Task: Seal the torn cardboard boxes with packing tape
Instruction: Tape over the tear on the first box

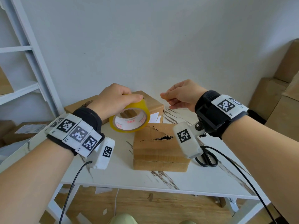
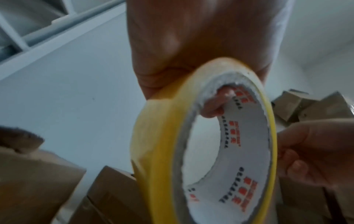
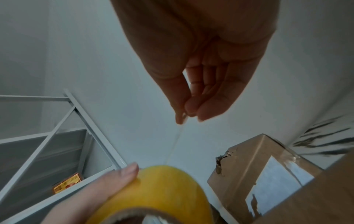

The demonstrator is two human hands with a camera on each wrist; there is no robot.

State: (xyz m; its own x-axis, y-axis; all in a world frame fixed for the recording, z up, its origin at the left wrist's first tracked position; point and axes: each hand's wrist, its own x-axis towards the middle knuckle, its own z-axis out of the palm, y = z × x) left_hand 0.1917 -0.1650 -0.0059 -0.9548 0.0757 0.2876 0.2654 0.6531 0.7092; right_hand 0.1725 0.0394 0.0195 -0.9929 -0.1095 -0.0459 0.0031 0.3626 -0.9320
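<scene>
My left hand [image 1: 113, 99] grips a yellow roll of packing tape [image 1: 129, 118] by its top, a fingertip hooked inside the white core [image 2: 216, 106]. The roll hangs above the table's back. My right hand [image 1: 179, 96] pinches the free end of the clear tape [image 3: 182, 118] between thumb and fingers, and a thin strip [image 3: 175, 144] stretches from it down to the roll [image 3: 161, 191]. Below and between the hands lies a flat cardboard box [image 1: 160, 149] with a jagged tear [image 1: 159, 137] in its top. Two more boxes [image 1: 153, 102] stand behind the roll.
Black scissors [image 1: 207, 157] lie on the white marbled table [image 1: 186, 180] right of the torn box. A white metal shelf frame [image 1: 30, 59] stands at the left. Stacked cardboard boxes [image 1: 278, 97] fill the right. The wall runs close behind the table.
</scene>
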